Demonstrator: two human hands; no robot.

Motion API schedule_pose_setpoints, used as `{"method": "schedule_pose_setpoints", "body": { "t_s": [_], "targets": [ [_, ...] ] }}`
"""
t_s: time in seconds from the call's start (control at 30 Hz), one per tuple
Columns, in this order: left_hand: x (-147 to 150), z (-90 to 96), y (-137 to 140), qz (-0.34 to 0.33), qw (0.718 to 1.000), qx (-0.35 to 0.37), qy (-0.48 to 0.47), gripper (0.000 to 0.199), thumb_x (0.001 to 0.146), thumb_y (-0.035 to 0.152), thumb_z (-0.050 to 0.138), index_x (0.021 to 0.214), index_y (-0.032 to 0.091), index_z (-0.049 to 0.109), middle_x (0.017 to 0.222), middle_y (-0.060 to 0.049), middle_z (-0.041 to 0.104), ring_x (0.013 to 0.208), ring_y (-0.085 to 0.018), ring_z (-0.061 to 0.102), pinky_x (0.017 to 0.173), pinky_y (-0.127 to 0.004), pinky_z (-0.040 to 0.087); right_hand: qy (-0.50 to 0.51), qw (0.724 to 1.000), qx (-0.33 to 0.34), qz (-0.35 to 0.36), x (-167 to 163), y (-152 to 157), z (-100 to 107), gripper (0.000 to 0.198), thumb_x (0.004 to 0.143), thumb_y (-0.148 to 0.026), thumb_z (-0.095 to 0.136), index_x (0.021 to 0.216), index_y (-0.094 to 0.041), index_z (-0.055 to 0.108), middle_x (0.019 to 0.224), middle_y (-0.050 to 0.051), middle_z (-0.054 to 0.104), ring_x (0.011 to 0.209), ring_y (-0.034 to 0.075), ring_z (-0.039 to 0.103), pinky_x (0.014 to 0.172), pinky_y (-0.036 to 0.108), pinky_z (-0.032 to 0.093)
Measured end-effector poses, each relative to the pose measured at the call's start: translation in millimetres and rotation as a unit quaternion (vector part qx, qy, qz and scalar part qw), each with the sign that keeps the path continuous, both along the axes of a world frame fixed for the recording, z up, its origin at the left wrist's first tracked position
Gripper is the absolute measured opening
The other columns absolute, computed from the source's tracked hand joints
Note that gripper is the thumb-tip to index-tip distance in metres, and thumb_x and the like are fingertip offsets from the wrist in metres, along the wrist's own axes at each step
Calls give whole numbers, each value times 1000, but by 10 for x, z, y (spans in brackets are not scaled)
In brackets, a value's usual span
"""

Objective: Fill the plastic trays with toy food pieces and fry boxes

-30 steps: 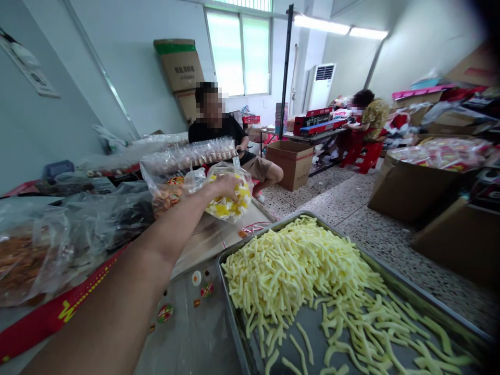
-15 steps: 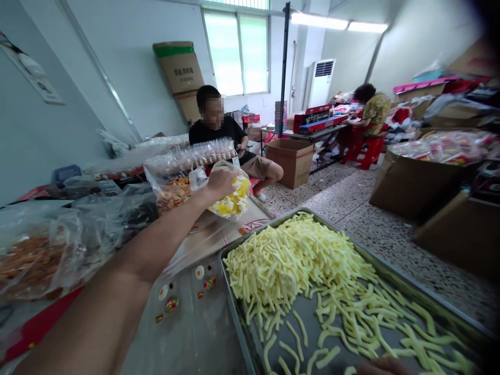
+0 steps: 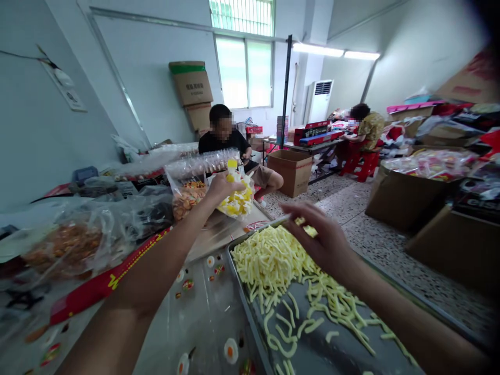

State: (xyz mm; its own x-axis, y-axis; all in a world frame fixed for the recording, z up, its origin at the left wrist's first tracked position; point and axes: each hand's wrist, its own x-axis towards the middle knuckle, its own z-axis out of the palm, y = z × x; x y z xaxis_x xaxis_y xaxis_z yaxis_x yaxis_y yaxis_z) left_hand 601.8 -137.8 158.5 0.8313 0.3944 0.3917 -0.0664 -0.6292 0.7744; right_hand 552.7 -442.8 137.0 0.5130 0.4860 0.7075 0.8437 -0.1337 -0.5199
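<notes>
Got left hand (image 3: 223, 188) in at the yellow-white bits (image 3: 239, 204) just past the tray (image 3: 339, 359), with fingers part-curled. Can't tell if gripping one. Got right hand (image 3: 318, 234) up over the strips (image 3: 269, 255) heaped in that tray, with fingers loosely bent. Can't tell if pinching any, tbh.

Smooth metal tray (image 3: 324, 354), matt cardboard box (image 3: 289, 176)

Pale strips (image 3: 267, 255) heaped in a tray (image 3: 346, 357); yellow-white pieces (image 3: 239, 202) seemingly bagged.
</notes>
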Motion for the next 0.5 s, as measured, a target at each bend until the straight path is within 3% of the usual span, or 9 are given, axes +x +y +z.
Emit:
{"method": "schedule_pose_setpoints", "body": {
  "t_s": [0.1, 0.13, 0.2, 0.3, 0.4, 0.5],
  "targets": [
    [-412, 28, -186, -28, 998, 36, 48, 37, 58, 30, 82, 92, 17, 72, 79, -1, 69, 69, -18, 62, 64, -28, 46, -70, 997, 11, -12, 206, 596, 312, 53, 92, -36, 70, 142, -22, 57, 131, 14, 57, 102, 23, 62, 82, 35, 55],
    [-552, 11, -239, -45, 997, 44, 55, 33, 59, 29, 81, 89, 17, 72, 76, 0, 68, 68, -16, 61, 62, -27, 44, -93, 996, 4, -10, 236, 788, 346, 53, 90, -33, 73, 139, -21, 60, 129, 13, 58, 104, 24, 60, 87, 37, 54],
    [-812, -66, -305, -59, 995, 47, 64, 27, 59, 27, 80, 82, 18, 70, 67, 2, 63, 63, -15, 56, 58, -26, 39, -99, 995, -21, 25, 220, 1119, 313, 30, 93, -29, 68, 122, -20, 71, 112, 9, 64, 98, 22, 60, 89, 36, 51],
    [-1167, -289, -274, -22, 991, 28, 127, 25, 55, 27, 82, 74, 19, 67, 59, 3, 56, 57, -14, 50, 53, -27, 33, -51, 994, -25, 91, 105, 1412, 120, 17, 96, -25, 62, 101, -19, 78, 96, 6, 64, 92, 18, 59, 85, 32, 49],
    [-1582, -618, -95, -15, 984, -15, 179, 25, 55, 28, 82, 75, 20, 68, 66, 2, 61, 59, -14, 53, 54, -25, 36, 55, 986, -25, 158, 123, 1529, -139, 18, 89, -28, 69, 98, -18, 79, 91, 4, 67, 87, 18, 59, 80, 31, 49],
    [-2121, -965, 177, 28, 972, -109, 204, 32, 55, 31, 83, 82, 20, 71, 73, 1, 66, 63, -15, 58, 55, -24, 40, 188, 956, -75, 213, 309, 1656, -485, 29, 77, -34, 78, 99, -15, 80, 80, 2, 70, 74, 17, 60, 69, 29, 49]
  ]
}}
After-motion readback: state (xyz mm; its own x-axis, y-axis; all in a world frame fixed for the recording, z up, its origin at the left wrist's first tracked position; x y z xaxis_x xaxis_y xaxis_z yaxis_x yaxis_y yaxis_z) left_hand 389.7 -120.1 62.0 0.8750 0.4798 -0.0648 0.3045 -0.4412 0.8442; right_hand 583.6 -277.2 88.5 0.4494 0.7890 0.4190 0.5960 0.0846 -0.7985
